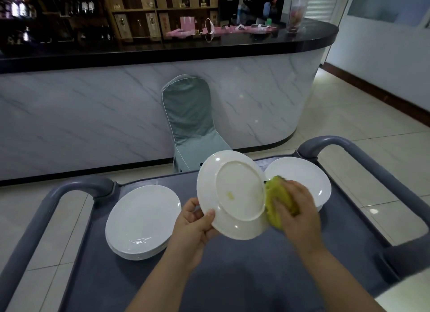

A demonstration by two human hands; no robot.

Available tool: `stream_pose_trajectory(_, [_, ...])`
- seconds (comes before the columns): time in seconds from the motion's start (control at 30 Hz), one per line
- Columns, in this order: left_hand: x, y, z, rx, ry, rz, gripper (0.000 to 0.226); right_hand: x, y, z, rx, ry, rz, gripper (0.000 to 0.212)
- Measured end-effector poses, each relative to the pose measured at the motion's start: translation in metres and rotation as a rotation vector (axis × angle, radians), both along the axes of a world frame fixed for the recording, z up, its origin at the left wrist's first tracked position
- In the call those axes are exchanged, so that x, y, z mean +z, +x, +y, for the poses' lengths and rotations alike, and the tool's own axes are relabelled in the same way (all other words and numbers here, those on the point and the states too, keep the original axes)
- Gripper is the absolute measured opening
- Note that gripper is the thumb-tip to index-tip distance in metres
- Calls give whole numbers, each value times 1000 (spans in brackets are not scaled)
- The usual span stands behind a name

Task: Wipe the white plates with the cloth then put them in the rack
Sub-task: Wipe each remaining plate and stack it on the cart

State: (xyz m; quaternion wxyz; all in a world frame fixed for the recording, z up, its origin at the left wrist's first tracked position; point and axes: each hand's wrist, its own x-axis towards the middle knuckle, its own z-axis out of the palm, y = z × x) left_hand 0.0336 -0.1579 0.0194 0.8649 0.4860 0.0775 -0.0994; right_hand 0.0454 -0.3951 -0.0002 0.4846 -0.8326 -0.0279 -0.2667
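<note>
My left hand (195,225) grips a white plate (232,193) by its lower left rim and holds it tilted above the cart, its underside facing me. A small yellow smear shows on that underside. My right hand (296,209) is closed on a yellow-green cloth (277,195), pressed against the plate's right edge. On the left of the cart's top lies a stack of several white plates (142,221). A further white plate or stack (300,181) sits at the far right, partly hidden by the cloth and my right hand.
The grey cart top (244,276) has raised grey handle bars on the left (46,207) and right (363,158). A chair with a grey-green cover (189,123) stands just beyond the cart, against a marble-fronted bar counter (93,116). Tiled floor surrounds the cart.
</note>
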Motion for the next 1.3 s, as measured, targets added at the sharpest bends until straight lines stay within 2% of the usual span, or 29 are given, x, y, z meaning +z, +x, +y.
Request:
stream_pose_trajectory(0.07, [0, 0, 5, -46, 14, -18, 26, 3, 13, -18, -119, 151, 122, 31])
stream_pose_trajectory(0.1, [1, 0, 7, -81, 34, -35, 31, 6, 23, -23, -112, 153, 196, 29])
stream_pose_trajectory(0.17, [5, 1, 8, -160, 107, -72, 34, 14, 45, -22, -32, 71, 278, 27])
stream_pose_trajectory(0.23, [8, 4, 8, -181, 225, -115, 30, 26, 65, -10, 46, 9, 269, 27])
stream_pose_trajectory(0.33, [15, 12, 13, -151, 365, -163, 24, 47, 83, 17, 112, -80, 163, 31])
stream_pose_trajectory(0.53, [20, 22, 12, -164, 459, -165, 24, 74, 73, 74, 272, -523, -144, 41])
stream_pose_trajectory(0.63, [15, 27, 10, -92, 295, -76, 37, 61, 48, 96, 354, -744, -254, 38])
stream_pose_trajectory(0.7, [10, 26, 10, -56, 140, -26, 46, 44, 30, 100, 329, -788, -289, 35])
stream_pose_trajectory(0.83, [-1, 20, 11, 34, -88, 72, 41, 17, 5, 92, 242, -760, -349, 30])
stream_pose_trajectory(0.9, [-3, 17, 8, 65, -200, 120, 38, 11, -1, 85, 201, -810, -410, 25])
stream_pose_trajectory(1.0, [-1, 15, 2, 85, -279, 141, 38, 4, -5, 66, 153, -866, -510, 21])
stream_pose_trajectory(1.1, [1, 14, 6, 84, -316, 138, 39, -3, -2, 26, 152, -799, -529, 27])
stream_pose_trajectory(1.2, [2, 13, 16, 31, -287, 102, 40, -2, 8, -12, 157, -591, -367, 33])
stream_pose_trajectory(1.3, [5, 12, 20, -87, -172, 54, 41, 18, 39, -29, 137, -401, -83, 38])
